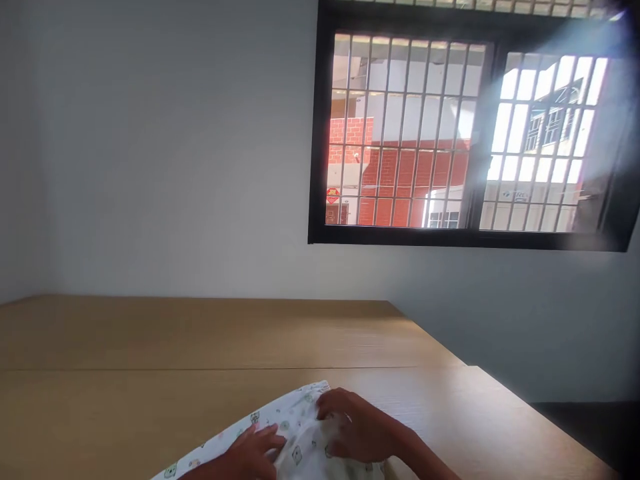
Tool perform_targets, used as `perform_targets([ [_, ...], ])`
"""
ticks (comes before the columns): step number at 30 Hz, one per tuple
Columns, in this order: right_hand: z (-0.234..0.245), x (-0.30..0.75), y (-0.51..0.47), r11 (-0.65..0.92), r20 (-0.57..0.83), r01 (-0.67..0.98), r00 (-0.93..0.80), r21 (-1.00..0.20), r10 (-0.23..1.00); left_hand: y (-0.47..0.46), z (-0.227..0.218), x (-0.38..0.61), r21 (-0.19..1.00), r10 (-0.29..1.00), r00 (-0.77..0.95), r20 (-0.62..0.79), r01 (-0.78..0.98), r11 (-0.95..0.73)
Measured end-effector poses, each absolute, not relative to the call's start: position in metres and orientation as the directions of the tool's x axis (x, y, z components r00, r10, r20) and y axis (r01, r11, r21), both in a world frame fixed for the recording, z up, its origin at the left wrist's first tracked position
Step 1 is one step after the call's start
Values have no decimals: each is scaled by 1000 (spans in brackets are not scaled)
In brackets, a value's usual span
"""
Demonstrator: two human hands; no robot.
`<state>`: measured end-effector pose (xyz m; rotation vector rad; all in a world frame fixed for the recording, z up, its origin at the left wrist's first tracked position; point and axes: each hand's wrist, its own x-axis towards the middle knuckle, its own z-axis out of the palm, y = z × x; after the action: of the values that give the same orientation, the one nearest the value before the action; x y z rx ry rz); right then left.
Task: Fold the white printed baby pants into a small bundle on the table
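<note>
A white cloth (300, 440) printed with small green and brown animal faces lies on the table at the bottom of the view. Its near part runs out of the frame, so what kind of cloth article it is stays unclear. My left hand (254, 455) rests on its left part, fingers stretched out and spread. On the upper right part is my right hand (357, 427), with bent fingers touching the cloth near its far corner. The thumb is apart from those fingers and blurred by motion, and cloth shows in the gap between.
The wooden table (150, 400) has a seam across it and a right edge that slants toward me. Behind it stands a grey-white wall (175, 147). A black-framed window (400, 237) with metal bars is set in the wall at the upper right.
</note>
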<state>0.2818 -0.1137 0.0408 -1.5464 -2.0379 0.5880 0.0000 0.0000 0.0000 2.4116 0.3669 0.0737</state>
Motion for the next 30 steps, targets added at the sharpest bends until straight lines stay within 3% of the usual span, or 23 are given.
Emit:
perform_targets([
  [5, 42, 287, -113, 164, 33, 868, -168, -469, 985, 21, 4, -30, 715, 410, 912, -2, 288, -638],
  [12, 38, 308, -109, 149, 23, 879, -156, -452, 988, 54, 8, -57, 717, 517, 851, -91, 417, -559],
  [18, 30, 302, -105, 47, 82, 909, -14, -415, 997, 47, -9, -49, 728, 540, 840, 52, 338, -596],
  [24, 37, 298, -110, 27, 79, 896, 9, -444, 997, 28, 2, -33, 618, 538, 837, 100, 372, -693],
  [30, 46, 302, -114, 33, 92, 853, 18, -521, 996, 29, 1, -30, 629, 526, 837, 148, 331, -703],
])
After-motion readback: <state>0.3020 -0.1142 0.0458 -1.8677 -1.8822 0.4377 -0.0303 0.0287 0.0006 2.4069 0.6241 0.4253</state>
